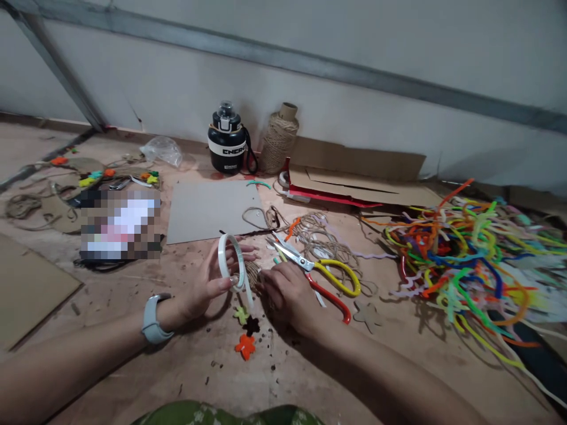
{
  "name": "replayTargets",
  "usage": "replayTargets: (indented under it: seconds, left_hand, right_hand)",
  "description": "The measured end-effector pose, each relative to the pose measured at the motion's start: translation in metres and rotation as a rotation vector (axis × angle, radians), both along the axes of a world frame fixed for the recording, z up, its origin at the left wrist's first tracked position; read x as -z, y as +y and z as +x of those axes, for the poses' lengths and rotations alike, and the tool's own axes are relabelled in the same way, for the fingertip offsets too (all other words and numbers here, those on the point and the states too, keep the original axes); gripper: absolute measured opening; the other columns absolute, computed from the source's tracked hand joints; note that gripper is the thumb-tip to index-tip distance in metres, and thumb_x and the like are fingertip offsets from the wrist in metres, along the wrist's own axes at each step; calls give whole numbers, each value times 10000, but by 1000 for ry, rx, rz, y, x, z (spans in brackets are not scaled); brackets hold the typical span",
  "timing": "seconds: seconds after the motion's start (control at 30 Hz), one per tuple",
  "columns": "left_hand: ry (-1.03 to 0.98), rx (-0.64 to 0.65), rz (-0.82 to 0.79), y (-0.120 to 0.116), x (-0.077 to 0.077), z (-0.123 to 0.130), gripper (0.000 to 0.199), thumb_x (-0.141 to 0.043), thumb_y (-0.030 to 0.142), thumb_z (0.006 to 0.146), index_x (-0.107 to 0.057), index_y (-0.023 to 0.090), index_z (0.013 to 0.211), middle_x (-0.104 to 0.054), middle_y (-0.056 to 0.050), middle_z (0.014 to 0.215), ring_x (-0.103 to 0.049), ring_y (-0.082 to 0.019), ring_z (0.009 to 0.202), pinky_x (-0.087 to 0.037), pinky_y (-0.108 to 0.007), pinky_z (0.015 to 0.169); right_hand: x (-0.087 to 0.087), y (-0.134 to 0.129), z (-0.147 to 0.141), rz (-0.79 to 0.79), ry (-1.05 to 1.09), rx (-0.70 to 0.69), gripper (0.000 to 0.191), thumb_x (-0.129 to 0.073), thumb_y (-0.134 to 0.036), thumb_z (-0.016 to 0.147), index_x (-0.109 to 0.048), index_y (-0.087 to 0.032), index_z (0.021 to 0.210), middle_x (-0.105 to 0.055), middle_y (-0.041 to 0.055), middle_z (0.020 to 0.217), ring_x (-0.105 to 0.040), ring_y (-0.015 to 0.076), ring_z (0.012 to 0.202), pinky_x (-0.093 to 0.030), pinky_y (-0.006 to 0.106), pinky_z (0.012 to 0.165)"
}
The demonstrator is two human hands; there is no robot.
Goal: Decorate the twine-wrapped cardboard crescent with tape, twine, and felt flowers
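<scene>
Gripping white band (pixel 223 255) in L hand (pixel 211 289); curling R hand (pixel 290 292) by twine (pixel 253 276), can't tell grip. Formed: 3 sm. flowers (pixel 245 347), on bench (pixel 133 369); can't confirm attachment to band.

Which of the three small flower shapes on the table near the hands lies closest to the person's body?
The orange flower. It lies nearer the body than the dark flower and the yellow-green flower.
</scene>
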State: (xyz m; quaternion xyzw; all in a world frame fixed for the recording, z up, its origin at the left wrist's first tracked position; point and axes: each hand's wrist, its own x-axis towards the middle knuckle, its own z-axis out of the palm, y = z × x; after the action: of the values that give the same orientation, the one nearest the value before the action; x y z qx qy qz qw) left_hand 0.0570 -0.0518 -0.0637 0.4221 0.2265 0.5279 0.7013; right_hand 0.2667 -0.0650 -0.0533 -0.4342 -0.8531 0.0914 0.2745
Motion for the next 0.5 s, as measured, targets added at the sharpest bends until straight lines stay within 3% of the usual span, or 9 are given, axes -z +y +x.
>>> replayTargets:
  seconds: [0.27, 0.4, 0.5]
  left_hand:
    - [20, -15, 7, -3, -8, 2, 624, -773, 363, 710, -500, 262, 1262, -579, -125, 1305, -565, -323, 1190, -402, -483, 1044]
    - [29, -19, 3, -3, -11, 3, 676, -786, 411, 687, -491, 255, 1274, -588, -129, 1283, -568, -331, 1177, -418, -489, 1020]
    - [35, -28, -5, -3, -9, 3, 689, -789, 408, 681, -484, 255, 1279, -584, -131, 1286, -569, -335, 1174, -409, -504, 1030]
  right_hand:
    - [-8, -12, 0, 33, -24, -57, 173, -485, -185, 950, -642, -174, 1021, -610, 75, 830, -509, 195, 761, -381, 324, 673]
    - [-12, -14, 0, -9, -27, -34, 171, -517, -207, 936, -632, -158, 1053, -612, 90, 865, -520, 208, 800, -394, 335, 700]
    - [-14, -16, -1, -53, 15, -105, 169, -519, -221, 929, -630, -171, 1046, -594, 74, 839, -518, 201, 781, -397, 327, 679]
